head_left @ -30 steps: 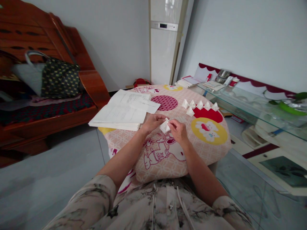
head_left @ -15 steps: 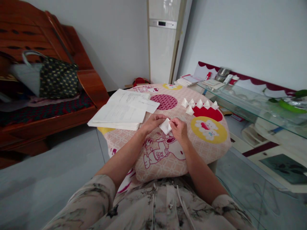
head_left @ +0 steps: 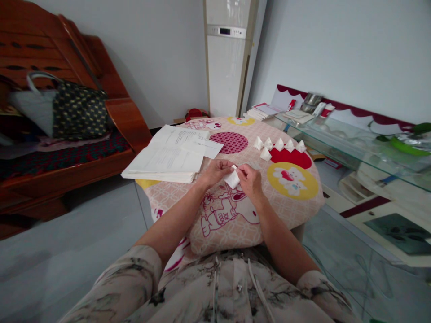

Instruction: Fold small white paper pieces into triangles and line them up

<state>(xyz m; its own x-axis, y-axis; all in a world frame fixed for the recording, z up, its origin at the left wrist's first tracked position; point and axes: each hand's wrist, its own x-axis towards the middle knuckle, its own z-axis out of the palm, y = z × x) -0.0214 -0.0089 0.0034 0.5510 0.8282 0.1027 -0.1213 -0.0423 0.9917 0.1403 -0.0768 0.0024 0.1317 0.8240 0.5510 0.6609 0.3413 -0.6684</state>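
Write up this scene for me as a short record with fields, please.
Left hand: holds a small white piece, apparently paper
Right hand: pinches the same piece
White pyramids: six, beyond and right of the hands
Paper stack: on the tablecloth, left of the hands
Dark patterned bag: on the wooden bench

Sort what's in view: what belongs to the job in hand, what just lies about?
Apparently in use:
small folded white paper piece, pinched by left hand and right hand
six white paper pyramids
perhaps the white printed paper stack

Just lying about:
dark fabric bag with yellow pattern
round shiny metal container
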